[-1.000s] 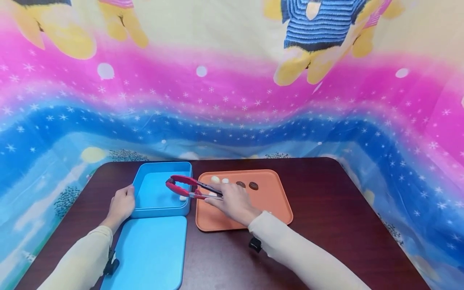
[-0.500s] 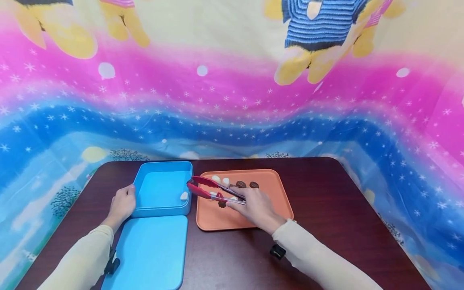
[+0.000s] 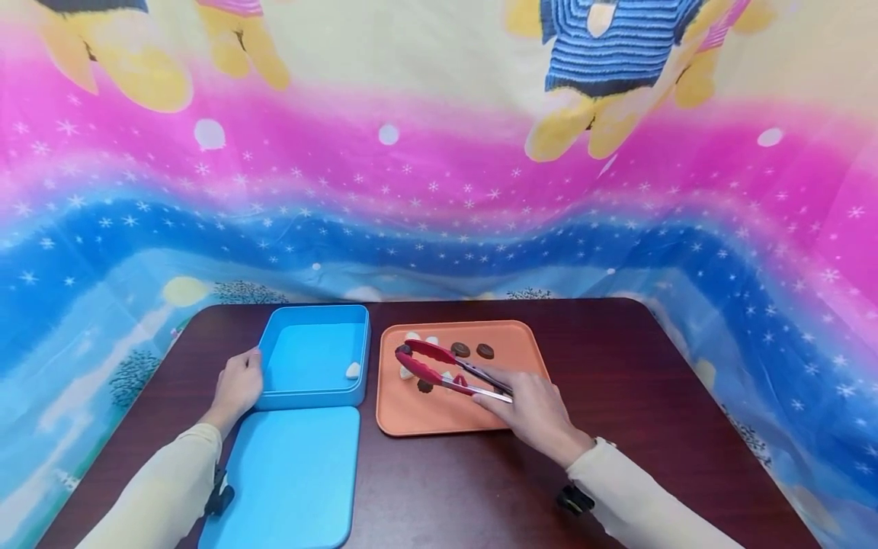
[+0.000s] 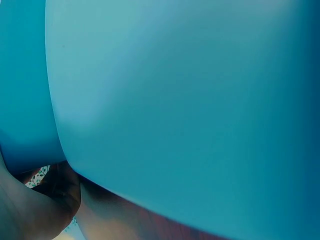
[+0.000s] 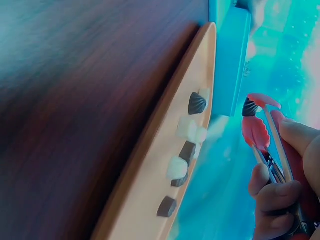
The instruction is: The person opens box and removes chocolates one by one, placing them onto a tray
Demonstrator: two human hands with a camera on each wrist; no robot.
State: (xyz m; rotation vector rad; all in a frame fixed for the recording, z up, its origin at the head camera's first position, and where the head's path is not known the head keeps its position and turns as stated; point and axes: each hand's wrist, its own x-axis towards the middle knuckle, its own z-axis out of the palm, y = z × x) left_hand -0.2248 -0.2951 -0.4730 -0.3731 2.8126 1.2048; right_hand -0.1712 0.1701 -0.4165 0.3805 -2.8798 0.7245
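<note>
My right hand [image 3: 538, 408] grips red-tipped metal tongs [image 3: 439, 374] over the orange tray [image 3: 473, 415]. Pinched at the tongs' tips is a dark brown ridged chocolate [image 5: 250, 107], held above the tray in the right wrist view. On the tray lie several white pieces, one a white chocolate [image 5: 177, 168], and several brown ones, including a brown chocolate [image 3: 485, 351]. My left hand [image 3: 240, 383] holds the left wall of the blue box [image 3: 312, 400]; its fingers are partly hidden. One white piece [image 3: 353, 370] lies inside the box, near its right wall.
A flat blue lid [image 3: 288, 473] lies in front of the box, close to its front wall. The tray stands just right of the box on the dark wooden table [image 3: 604, 381]. A patterned cloth [image 3: 439, 191] hangs behind the table.
My right hand has moved right, carrying the tongs and the chocolate from over the blue box to over the tray. My left hand stays on the box.
</note>
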